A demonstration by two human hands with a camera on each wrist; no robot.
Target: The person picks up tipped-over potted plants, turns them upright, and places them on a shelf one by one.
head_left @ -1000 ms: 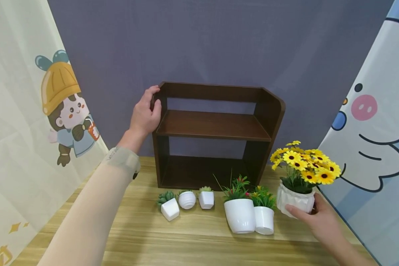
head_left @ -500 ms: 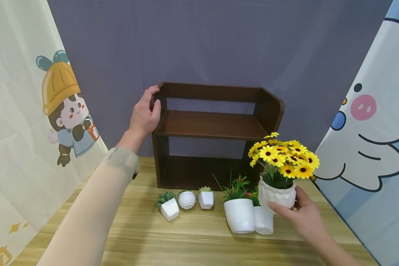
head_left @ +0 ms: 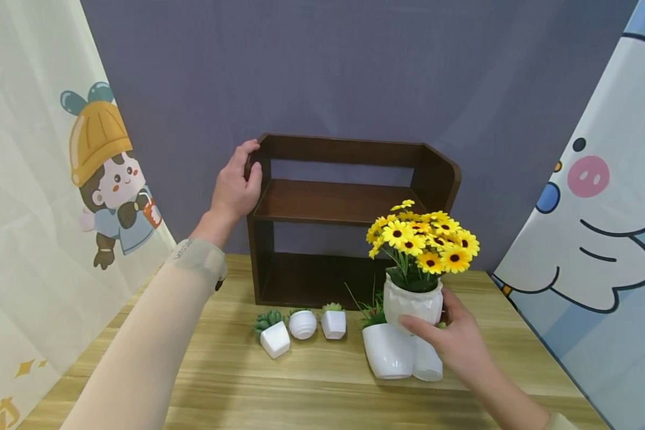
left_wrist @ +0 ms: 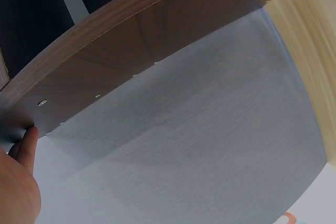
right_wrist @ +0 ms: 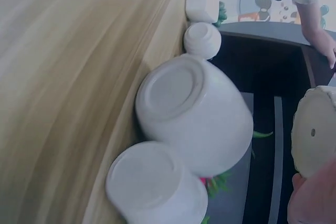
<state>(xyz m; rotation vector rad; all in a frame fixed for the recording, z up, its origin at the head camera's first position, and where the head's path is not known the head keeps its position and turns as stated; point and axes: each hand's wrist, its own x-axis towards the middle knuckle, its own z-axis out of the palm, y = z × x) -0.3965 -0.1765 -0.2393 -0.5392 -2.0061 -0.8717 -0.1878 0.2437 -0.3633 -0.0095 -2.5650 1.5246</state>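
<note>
My right hand [head_left: 459, 340] holds a white ruffled pot [head_left: 412, 300] of yellow artificial daisies [head_left: 427, 242], thumb across its front. The pot is raised and overlaps the two bigger white pots in the head view; its underside [right_wrist: 310, 129] with a small hole shows in the right wrist view. My left hand [head_left: 233, 186] grips the upper left side of a dark brown two-tier shelf [head_left: 338, 200], thumb at the front edge. In the left wrist view, fingers [left_wrist: 29, 148] lie against the outer side panel [left_wrist: 136, 40]. Both tiers hold nothing.
In front of the shelf stand a large white pot [head_left: 388, 352], a smaller white pot [head_left: 427, 361] beside it, and three little succulents: a tilted one [head_left: 275, 339], a round one [head_left: 302, 324] and a square one [head_left: 334, 323]. A grey backdrop [head_left: 344, 65] hangs behind.
My right hand has carried the daisy pot leftward, from right of the white pots to above and in front of them. The left hand stays at the shelf's side.
</note>
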